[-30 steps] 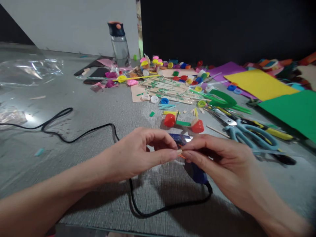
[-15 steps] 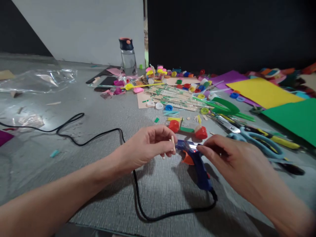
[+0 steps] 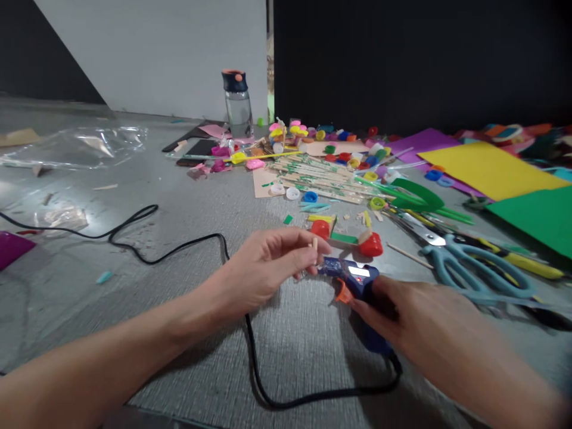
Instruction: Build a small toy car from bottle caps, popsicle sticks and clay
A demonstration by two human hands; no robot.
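Okay, left hand (image 3: pixel 268 268): thumb and finger pinching at least 1 small wooden bit (image 3: pixel 315 247), right by the glue gun (image 3: pixel 364 288)
Right hand (image 3: pixel 429 316): wrapped round its handle, just 1 gun, front of the table (image 3: pixel 295 351)
Scissors (image 3: pixel 471 262): 1 blue-handled pair
Loose caps (image 3: pixel 292 193): 2 white, 1 blue, in a row
Paper sheets (image 3: pixel 487 170): 3, purple, yellow, green
Label (image 3: pixel 358 271): white, on the gun, too small to read

no lettering can be read. a white patch (image 3: pixel 358 271) is borne by the glue gun (image 3: pixel 364 287), any print on it too small to be deciphered; beyond the glue gun, green marks (image 3: pixel 308 165) are seen among pale sticks (image 3: pixel 328 179), likewise illegible.
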